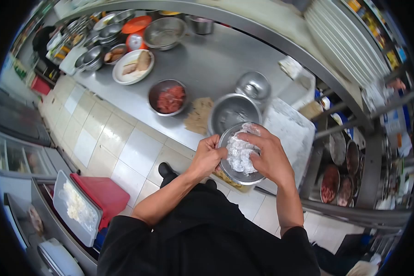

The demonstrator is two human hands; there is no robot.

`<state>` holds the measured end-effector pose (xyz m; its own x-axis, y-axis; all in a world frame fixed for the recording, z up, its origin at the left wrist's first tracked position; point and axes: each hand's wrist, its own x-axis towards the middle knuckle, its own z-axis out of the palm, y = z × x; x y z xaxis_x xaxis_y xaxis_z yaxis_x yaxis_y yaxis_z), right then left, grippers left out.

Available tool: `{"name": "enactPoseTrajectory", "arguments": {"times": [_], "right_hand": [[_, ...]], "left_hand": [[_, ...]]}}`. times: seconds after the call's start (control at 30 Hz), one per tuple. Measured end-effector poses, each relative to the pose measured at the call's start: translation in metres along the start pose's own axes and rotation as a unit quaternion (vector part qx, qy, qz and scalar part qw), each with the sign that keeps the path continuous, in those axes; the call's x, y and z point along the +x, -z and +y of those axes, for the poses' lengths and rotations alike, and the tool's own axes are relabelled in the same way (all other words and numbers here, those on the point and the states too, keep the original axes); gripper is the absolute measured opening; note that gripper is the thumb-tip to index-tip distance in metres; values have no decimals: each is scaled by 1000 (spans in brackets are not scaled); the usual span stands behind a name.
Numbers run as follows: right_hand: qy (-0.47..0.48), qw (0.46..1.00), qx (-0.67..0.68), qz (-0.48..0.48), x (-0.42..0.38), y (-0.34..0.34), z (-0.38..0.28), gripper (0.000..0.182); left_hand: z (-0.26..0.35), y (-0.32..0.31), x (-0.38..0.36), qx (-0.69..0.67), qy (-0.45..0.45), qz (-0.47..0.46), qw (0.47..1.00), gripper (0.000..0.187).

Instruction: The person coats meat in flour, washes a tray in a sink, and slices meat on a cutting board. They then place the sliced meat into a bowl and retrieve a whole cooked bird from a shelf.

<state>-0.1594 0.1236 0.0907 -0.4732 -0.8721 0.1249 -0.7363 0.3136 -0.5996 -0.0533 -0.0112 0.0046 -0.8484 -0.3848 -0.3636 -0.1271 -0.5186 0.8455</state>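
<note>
Holding a steel bowl (242, 156) heaped with white, floury lumps (240, 154), glistening and clumped. Gripping the bowl's near rim with the left hand (208, 155), fingers curled shut; pressing the right hand (267, 156) down over the lumps, fingers bent, touching them. Hovering at the edge of a steel counter (216, 64), just past an empty bowl (233, 112) and a bowl of red mince (169, 97). Showing pale floor tiles (124, 147) below, a red bin (105, 193) at left.
</note>
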Motion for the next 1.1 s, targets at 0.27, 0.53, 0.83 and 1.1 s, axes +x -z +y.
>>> {"name": "enactPoseTrajectory", "arguments": {"times": [0.27, 0.53, 0.83, 1.1], "right_hand": [[81, 995, 52, 9, 150, -93, -101, 36], [-103, 987, 23, 119, 252, -160, -46, 35], [-256, 963, 16, -80, 219, -212, 105, 37], [-343, 934, 97, 36, 210, -203, 90, 18]], "left_hand": [[65, 178, -12, -48, -83, 144, 985, 20], [87, 308, 7, -99, -91, 255, 958, 17], [96, 420, -19, -174, -93, 296, 934, 21], [164, 534, -2, -180, -101, 327, 922, 22]]}}
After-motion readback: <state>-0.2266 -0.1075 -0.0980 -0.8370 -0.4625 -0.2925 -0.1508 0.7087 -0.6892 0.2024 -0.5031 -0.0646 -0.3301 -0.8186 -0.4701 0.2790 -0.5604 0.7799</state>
